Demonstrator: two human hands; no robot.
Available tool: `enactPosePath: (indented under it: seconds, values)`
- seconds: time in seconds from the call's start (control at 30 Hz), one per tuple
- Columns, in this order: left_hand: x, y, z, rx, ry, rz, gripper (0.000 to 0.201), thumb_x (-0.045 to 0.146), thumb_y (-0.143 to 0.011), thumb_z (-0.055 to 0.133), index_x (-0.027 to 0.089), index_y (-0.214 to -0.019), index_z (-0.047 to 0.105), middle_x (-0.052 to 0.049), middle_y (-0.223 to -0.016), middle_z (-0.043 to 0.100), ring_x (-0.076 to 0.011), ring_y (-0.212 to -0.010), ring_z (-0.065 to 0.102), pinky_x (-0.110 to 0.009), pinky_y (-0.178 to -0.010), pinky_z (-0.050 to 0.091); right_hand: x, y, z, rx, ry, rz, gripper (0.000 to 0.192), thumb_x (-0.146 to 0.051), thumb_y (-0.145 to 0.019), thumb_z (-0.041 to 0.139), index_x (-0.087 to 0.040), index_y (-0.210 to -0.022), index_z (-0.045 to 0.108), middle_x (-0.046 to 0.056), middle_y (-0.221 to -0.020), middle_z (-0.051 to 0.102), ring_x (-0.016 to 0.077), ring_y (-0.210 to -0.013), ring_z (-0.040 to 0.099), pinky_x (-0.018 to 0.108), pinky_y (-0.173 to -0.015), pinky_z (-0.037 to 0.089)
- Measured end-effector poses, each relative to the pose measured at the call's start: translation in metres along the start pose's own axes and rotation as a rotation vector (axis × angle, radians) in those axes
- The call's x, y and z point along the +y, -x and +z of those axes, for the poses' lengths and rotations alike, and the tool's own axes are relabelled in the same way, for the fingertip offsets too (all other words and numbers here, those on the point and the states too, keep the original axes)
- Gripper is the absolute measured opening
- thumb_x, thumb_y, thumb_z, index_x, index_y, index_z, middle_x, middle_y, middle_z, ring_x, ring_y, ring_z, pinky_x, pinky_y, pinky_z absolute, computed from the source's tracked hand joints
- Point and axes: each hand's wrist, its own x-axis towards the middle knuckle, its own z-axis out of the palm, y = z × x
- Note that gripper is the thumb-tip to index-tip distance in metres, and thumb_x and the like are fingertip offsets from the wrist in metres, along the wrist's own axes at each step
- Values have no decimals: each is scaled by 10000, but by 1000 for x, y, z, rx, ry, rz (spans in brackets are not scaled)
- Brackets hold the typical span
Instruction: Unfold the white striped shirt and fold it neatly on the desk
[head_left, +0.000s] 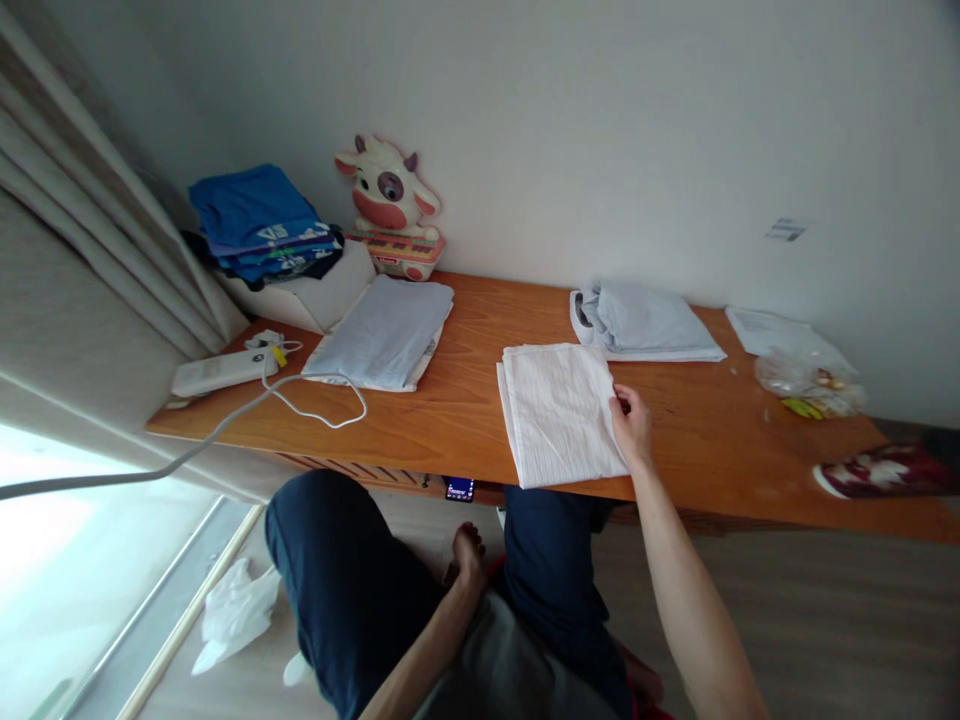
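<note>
On table (450, 420), white cloth (559, 415) (ribbed), folded flat

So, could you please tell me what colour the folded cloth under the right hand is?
White, with a fine ribbed stripe; the folded cloth under the right hand shows best in the head view.

Bare forearms, no sleeves; dark navy trousers; grey top; bare feet.

A matt, finely ribbed white cloth (559, 412) lies on the smooth, lightly glossy wooden table (450, 420), beside crinkly clear plastic bag (806, 380).
</note>
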Motion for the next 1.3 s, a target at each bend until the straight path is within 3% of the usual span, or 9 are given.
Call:
enactPosePath:
  seconds: [0.2,0.33,0.43,0.57,0.7,0.87,1.0,1.17,1.3]
  values:
    - [32,44,44,-414,-290,318,529,692,-792,820,204,-757,618,17,-727,599,-156,-718,540,-276,-711,399,-1,0,0,-6,5,12,420,-446,-932,583,-200,-1235,738,156,-1162,800,308,-1027,738,495,-992,572]
    - [71,63,59,-594,-733,650,447,599,-1017,586,240,-750,595,-34,-726,612,-198,-688,549,-325,-700,330,1,1,1,2,7,4,424,-466,-939,584,-205,-1235,739,153,-1158,800,312,-1021,738,502,-986,572]
    - [74,95,36,-686,-793,682,506,594,-1073,458,263,-707,564,-40,-668,566,-210,-623,516,-348,-670,311,0,2,1,3,2,-4,430,-468,-946,587,-198,-1246,734,157,-1173,794,311,-1027,735,491,-978,568]
    - [46,138,-33,-873,-856,618,544,603,-1092,403,269,-672,491,-11,-606,475,-196,-546,428,-364,-623,265,-9,2,-1,-5,4,-1,472,-518,-982,572,-182,-1279,721,165,-1186,790,303,-1028,724,467,-976,557]
    - [36,138,-63,-878,-911,560,501,562,-1113,380,255,-726,466,-25,-696,546,-199,-620,498,-366,-650,281,-14,0,0,-38,108,51,587,-653,-962,593,-173,-1273,725,158,-1061,801,318,-924,704,464,-912,551]
    - [72,131,-21,-958,-891,682,536,528,-1101,461,227,-672,354,17,-646,433,-153,-603,417,-349,-640,236,-18,0,-2,-128,212,-31,427,-618,-954,613,-223,-1022,761,111,-916,761,315,-881,668,433,-873,537]
    - [117,138,2,-1012,-733,830,538,484,-1117,443,218,-662,331,29,-646,369,-138,-613,375,-337,-647,238,-28,8,-8,-93,227,-102,327,-522,-972,587,-240,-919,744,122,-1060,699,319,-1040,631,463,-1000,507]
    - [187,123,28,-729,-473,900,552,519,-1124,431,213,-670,498,6,-657,484,-146,-634,451,-304,-641,338,-48,6,-8,-170,84,-118,283,-517,-950,608,-261,-912,723,95,-1001,693,308,-1015,621,459,-1023,495]
    - [225,100,62,-580,-363,874,359,544,-1047,626,204,-1097,730,-85,-1065,751,-227,-983,689,-308,-810,523,-61,4,-15,-248,-241,56,321,-560,-878,630,-259,-955,712,44,-868,723,276,-848,656,427,-864,546]
